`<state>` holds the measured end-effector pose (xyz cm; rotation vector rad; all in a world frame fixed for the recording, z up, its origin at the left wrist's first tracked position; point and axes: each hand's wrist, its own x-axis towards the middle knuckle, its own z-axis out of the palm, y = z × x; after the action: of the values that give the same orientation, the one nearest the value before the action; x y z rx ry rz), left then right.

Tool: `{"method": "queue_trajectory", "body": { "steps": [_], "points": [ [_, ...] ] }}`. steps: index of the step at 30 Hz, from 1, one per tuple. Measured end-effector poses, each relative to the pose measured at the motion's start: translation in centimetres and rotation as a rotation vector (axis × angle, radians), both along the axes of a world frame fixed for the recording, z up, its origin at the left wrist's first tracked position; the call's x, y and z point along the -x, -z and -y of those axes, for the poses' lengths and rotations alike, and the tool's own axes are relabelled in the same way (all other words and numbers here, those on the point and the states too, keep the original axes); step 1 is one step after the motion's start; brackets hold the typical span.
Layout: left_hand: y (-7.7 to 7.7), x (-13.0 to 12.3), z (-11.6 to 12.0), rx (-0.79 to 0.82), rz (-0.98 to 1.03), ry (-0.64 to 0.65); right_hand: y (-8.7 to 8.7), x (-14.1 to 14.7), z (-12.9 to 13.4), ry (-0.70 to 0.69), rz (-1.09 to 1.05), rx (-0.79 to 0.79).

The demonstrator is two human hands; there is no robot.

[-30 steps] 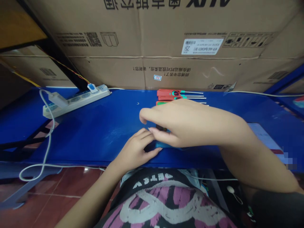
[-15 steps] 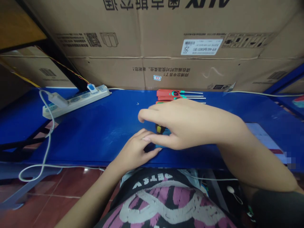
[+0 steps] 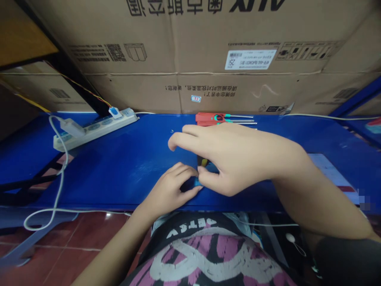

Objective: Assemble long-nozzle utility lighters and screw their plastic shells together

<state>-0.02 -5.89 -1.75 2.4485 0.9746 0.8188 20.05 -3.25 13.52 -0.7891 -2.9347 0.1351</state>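
My left hand (image 3: 171, 188) rests low on the blue tabletop (image 3: 143, 159), thumb and fingertips closing on a small blue piece (image 3: 197, 182) that is mostly covered. Just above and to its right, my right hand (image 3: 229, 157) arches over the same spot, index finger bent out to the left and thumb apart from it, its tip near the left fingertips. Between that thumb and index finger, a black-and-yellow object (image 3: 204, 162) shows in part; its kind is hidden. Behind the right hand lie red long-nosed lighters (image 3: 205, 118) with teal parts and metal rods, partly covered by the hand.
A large cardboard box (image 3: 133, 91) stands along the back edge. At the left lies a white power strip (image 3: 98, 129) with plugs, and a white cable (image 3: 61, 178) loops over the front edge. A pale flat sheet or screen (image 3: 330, 174) lies beyond the right forearm.
My right thumb has drawn back right from over the left fingers, and its index finger reaches slightly farther left. The black-and-yellow object is more covered. My left hand has barely moved.
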Motion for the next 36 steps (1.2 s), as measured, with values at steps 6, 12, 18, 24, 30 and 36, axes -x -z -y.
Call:
{"method": "queue_trajectory", "body": {
  "steps": [6, 12, 18, 24, 30, 36],
  "points": [
    [0.02, 0.0, 0.08, -0.001, 0.008, -0.005, -0.1, 0.09, 0.03, 0.152, 0.117, -0.106],
    [0.26, 0.1, 0.2, 0.001, -0.021, -0.029, 0.07, -0.34, 0.09, 0.059, -0.003, -0.008],
    [0.45, 0.13, 0.15, -0.023, -0.011, -0.027, 0.16, 0.27, 0.2, 0.065, 0.032, -0.087],
    [0.36, 0.16, 0.21, -0.032, -0.04, -0.015, 0.01, 0.19, 0.29, 0.117, 0.072, -0.126],
    [0.31, 0.18, 0.18, -0.023, -0.071, -0.031, -0.2, 0.12, 0.43, 0.13, 0.068, -0.069],
    [0.27, 0.13, 0.25, -0.024, -0.069, -0.027, -0.32, 0.07, 0.58, 0.142, 0.052, -0.064]
  ]
}}
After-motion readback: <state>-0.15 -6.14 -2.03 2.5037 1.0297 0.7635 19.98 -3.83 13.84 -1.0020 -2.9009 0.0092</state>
